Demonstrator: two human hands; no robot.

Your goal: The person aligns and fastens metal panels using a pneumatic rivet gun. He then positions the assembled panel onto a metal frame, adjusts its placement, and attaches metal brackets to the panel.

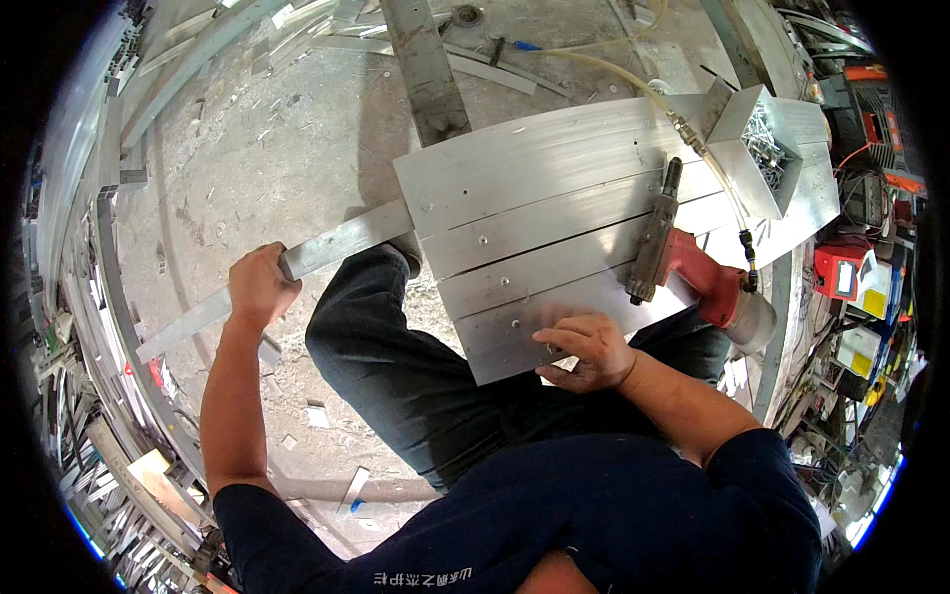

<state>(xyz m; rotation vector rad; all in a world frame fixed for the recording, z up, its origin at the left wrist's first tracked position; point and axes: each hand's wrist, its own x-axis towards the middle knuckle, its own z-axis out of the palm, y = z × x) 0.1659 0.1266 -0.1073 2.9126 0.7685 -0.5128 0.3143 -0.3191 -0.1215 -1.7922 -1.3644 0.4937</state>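
My left hand (263,285) is closed around a long flat metal bar (341,241), which runs under the left edge of a panel of silvery metal planks (534,218). Over the panel's near edge is my right hand (592,351), its fingers curled with the thumb below. A tiny bit shows at its fingertips, too small to name. Several holes with small fastener heads (505,281) line the left end of the planks. A red air rivet gun (698,277) lies on the panel's right part, joined to a clear hose (730,188).
An open metal box (734,148) of loose rivets (764,148) stands at the panel's far right. A grey steel beam (426,74) extends beyond the panel. Metal scraps and lengths litter the floor (267,148) on the left. Tools and a red case (837,269) crowd the right side.
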